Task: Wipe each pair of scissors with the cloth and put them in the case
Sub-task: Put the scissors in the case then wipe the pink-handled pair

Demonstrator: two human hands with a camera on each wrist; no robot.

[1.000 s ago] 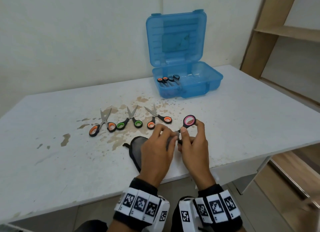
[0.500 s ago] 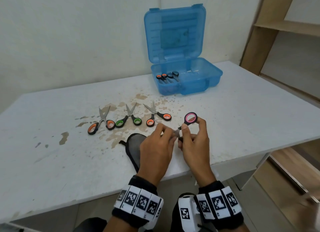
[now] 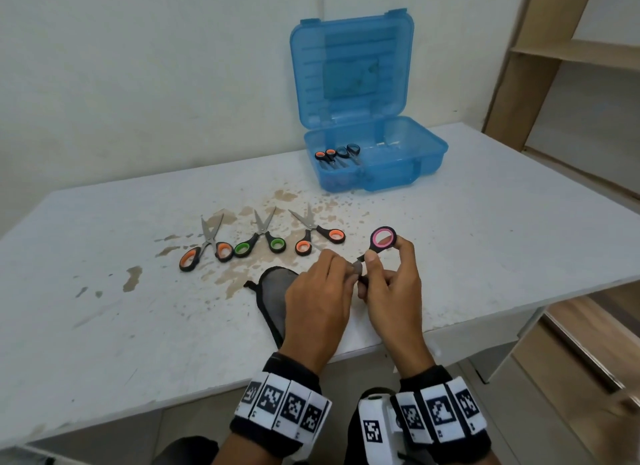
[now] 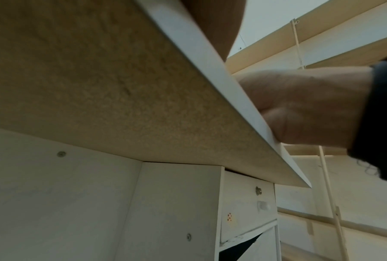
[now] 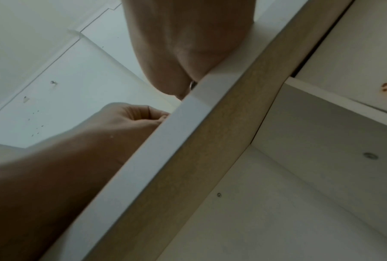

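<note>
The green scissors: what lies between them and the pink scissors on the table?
In the head view, one orange-handled pair lies between the green scissors and the pink scissors.

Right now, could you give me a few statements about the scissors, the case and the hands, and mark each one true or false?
1. The blue case stands open with scissors already inside. True.
2. Three pairs of scissors lie on the table in a row. True: an orange pair, a green pair and another orange pair.
3. The right hand holds a green-handled pair. False: it holds the pink-handled scissors.
4. The left hand rests flat on the table. False: its fingers are curled at the blade end of the pink pair.
5. The dark cloth lies inside the case. False: it lies on the table under the left hand.
</note>
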